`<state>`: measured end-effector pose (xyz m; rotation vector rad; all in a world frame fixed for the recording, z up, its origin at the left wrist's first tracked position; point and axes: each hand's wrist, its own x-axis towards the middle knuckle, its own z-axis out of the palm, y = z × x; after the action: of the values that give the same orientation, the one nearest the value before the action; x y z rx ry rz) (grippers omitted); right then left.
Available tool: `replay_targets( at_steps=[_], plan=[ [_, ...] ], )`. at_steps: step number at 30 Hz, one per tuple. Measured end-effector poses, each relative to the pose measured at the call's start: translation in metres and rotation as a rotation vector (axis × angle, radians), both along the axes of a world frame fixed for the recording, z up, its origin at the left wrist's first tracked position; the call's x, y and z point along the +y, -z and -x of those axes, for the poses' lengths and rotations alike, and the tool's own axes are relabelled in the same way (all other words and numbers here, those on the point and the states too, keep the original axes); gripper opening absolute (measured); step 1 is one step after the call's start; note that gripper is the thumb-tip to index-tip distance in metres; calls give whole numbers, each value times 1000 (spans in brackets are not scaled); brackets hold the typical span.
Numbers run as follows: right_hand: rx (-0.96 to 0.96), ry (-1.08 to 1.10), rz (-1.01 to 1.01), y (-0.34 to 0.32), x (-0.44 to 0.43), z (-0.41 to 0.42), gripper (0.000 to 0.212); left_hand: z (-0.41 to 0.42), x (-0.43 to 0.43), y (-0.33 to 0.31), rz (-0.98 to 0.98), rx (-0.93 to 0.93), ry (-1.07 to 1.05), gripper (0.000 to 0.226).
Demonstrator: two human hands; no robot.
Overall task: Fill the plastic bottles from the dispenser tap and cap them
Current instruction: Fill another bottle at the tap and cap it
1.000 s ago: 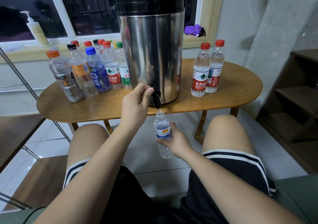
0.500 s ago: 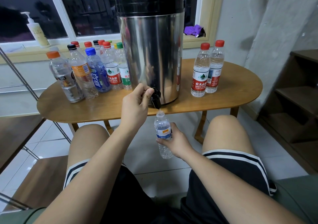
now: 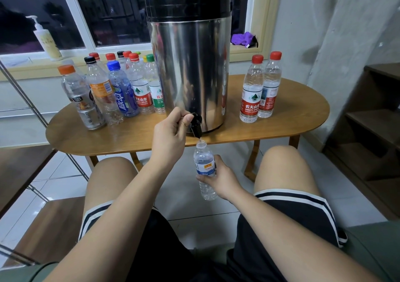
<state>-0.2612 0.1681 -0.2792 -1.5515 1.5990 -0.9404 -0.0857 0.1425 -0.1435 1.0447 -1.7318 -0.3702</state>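
A tall steel dispenser [image 3: 190, 69] with a black lid stands on the wooden table [image 3: 298, 117]. Its black tap [image 3: 196, 125] juts out over the table's front edge. My left hand [image 3: 168, 136] pinches the tap's lever. My right hand [image 3: 218, 178] grips a small uncapped clear bottle [image 3: 204, 169] with a blue and white label, held upright with its mouth just under the tap. Water shows in the bottle. Two capped red-label bottles [image 3: 259, 88] stand right of the dispenser. Several capped mixed bottles [image 3: 112, 88] stand to its left.
A pump bottle [image 3: 45, 39] and a purple cloth [image 3: 243, 39] lie on the window sill behind the table. A dark wooden shelf [image 3: 376, 125] stands at the right. A metal rack leg [image 3: 32, 108] slants down at the left. My knees are under the table's front edge.
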Motion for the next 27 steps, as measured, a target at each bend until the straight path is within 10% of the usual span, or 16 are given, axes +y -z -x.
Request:
replay_targets(
  at_steps=[27],
  plan=[
    [39,4,3,0,1,0,62,0,-2,2,-45,30,12,24]
  ],
)
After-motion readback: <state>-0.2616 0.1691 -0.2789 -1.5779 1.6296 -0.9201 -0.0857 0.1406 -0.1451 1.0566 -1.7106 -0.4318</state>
